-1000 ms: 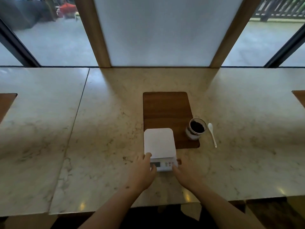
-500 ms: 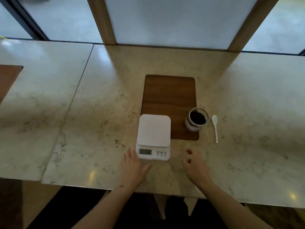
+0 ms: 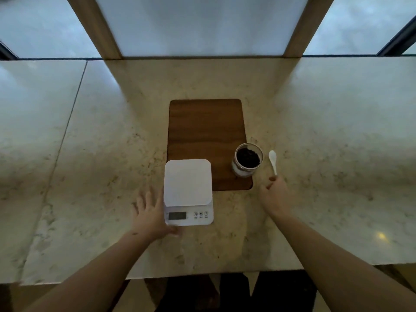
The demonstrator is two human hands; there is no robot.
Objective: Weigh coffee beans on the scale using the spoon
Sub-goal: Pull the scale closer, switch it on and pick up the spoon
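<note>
A white digital scale (image 3: 188,191) stands on the marble table, its far edge over the wooden board; its platform is bare. My left hand (image 3: 149,216) lies flat and open against the scale's left side, thumb at its front left corner. A glass jar of dark coffee beans (image 3: 247,159) stands open on the board's near right corner. Right of the jar a white spoon (image 3: 273,159) lies on the table, bowl pointing away. My right hand (image 3: 274,194) has its thumb and forefinger pinched on the near end of the spoon's handle.
The brown wooden board (image 3: 206,131) is set in the marble table (image 3: 337,154) beyond the scale. A seam in the tabletop (image 3: 67,122) runs at the left. The table's front edge is just under my forearms. Window frames stand behind.
My right hand moved right and forward from in front of the scale to the spoon's handle. My left hand slid up beside the scale. The camera tilted down and closer.
</note>
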